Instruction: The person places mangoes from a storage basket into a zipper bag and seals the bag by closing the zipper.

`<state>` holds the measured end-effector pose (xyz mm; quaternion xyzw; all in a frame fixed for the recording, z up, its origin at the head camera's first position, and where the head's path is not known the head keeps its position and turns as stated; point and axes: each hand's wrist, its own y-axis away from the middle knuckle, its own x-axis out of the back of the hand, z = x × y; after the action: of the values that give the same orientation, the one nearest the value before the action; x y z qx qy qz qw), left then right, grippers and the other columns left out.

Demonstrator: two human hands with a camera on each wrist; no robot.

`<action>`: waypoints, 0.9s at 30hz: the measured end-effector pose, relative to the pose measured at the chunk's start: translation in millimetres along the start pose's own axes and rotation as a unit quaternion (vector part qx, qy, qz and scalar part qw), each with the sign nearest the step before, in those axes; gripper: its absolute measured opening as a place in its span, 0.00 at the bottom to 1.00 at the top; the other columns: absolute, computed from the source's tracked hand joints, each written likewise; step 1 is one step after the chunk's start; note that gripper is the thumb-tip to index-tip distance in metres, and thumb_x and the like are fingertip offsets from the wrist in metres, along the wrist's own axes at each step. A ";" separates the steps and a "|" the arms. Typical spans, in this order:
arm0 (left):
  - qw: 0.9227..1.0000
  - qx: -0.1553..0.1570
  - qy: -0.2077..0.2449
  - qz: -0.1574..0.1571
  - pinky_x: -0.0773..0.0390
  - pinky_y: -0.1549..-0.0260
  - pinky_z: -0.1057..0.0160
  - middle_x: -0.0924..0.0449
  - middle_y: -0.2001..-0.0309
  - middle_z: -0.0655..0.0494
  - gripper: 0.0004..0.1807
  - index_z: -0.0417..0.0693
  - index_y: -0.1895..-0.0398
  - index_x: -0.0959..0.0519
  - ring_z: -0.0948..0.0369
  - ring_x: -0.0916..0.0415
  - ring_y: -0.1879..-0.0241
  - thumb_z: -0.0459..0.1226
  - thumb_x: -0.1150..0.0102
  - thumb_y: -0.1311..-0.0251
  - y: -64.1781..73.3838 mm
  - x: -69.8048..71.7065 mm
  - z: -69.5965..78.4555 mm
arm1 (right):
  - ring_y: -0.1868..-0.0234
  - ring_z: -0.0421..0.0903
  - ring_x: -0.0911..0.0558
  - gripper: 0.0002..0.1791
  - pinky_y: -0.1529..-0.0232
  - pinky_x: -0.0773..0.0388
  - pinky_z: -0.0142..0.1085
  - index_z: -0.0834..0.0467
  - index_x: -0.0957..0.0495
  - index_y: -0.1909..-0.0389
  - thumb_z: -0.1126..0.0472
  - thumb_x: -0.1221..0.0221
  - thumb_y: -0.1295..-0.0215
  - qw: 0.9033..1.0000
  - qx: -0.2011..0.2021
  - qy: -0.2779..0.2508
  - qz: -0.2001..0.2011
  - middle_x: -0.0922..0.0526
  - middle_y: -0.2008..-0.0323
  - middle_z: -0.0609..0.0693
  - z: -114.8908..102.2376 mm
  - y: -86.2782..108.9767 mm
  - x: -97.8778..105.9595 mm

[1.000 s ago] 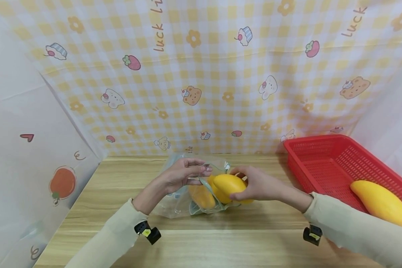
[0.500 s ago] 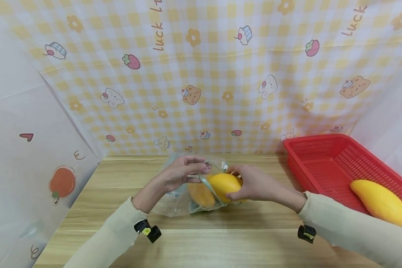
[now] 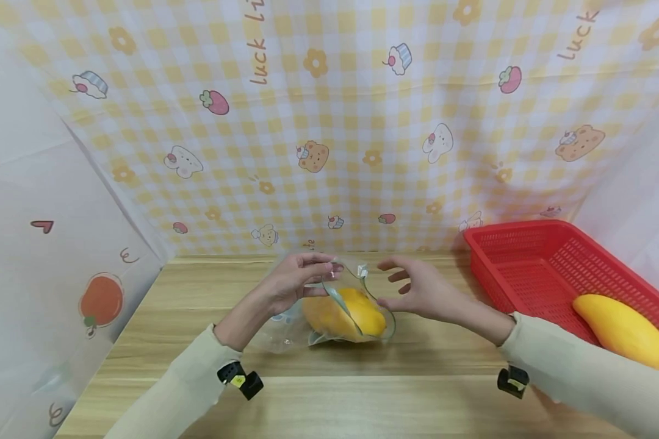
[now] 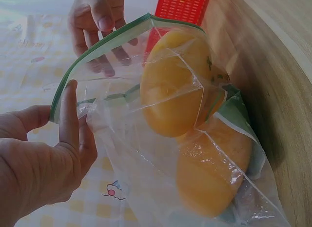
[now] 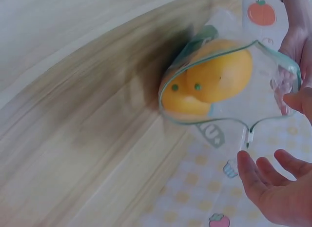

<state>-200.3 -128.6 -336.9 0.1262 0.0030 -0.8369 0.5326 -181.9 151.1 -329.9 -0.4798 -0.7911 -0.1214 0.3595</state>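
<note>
A clear zip bag with a green-edged mouth lies on the table, its opening facing right. Inside are two yellow mangoes; the right wrist view shows an upper mango lying against a lower mango. My left hand holds the bag's rim between thumb and fingers, keeping the mouth spread wide. Just outside that mouth is my right hand, its fingers apart and relaxed, nothing in them. A zip slider hangs at the rim near the right fingertips.
At the right stands a red perforated basket with one yellow mango in it. A yellow checked cloth hangs behind the wooden table. White cloth covers the left side.
The right hand has pushed a mango leftward into the bag, let go of it and drawn back to the right. The left hand has stayed at the rim.
</note>
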 end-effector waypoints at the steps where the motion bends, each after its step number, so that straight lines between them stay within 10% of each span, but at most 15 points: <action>1: 1.000 0.000 0.002 0.000 0.14 0.59 0.60 0.18 0.47 0.43 0.20 0.27 0.36 0.28 0.43 0.25 0.40 0.30 0.44 0.26 0.2 0.1 0.2 | 0.48 0.58 0.17 0.31 0.55 0.14 0.46 0.65 0.24 0.41 0.62 0.25 0.44 1.000 -0.001 0.005 0.000 0.21 0.42 0.60 1.9 1.3 2.5; 17: 1.000 -0.004 0.006 -0.013 0.13 0.61 0.60 0.17 0.48 0.41 0.18 0.27 0.39 0.27 0.49 0.20 0.46 0.30 0.45 0.26 2.4 1.0 -0.4 | 0.53 0.56 0.15 0.31 0.61 0.13 0.39 0.66 0.25 0.42 0.56 0.26 0.41 0.999 -0.035 -0.008 -0.033 0.20 0.47 0.60 34.2 11.8 18.8; 27: 1.000 0.008 0.004 -0.024 0.13 0.63 0.61 0.18 0.46 0.41 0.18 0.29 0.39 0.27 0.45 0.23 0.42 0.30 0.44 0.27 2.9 1.5 -2.2 | 0.53 0.54 0.16 0.24 0.54 0.14 0.45 0.72 0.26 0.44 0.67 0.31 0.37 0.973 -0.099 -0.197 -0.064 0.21 0.48 0.66 59.5 9.0 -2.6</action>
<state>-197.8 -130.9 -339.0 0.1337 0.0020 -0.8487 0.5117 -200.6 185.9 -375.4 -0.4761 -0.8593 -0.1246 0.1393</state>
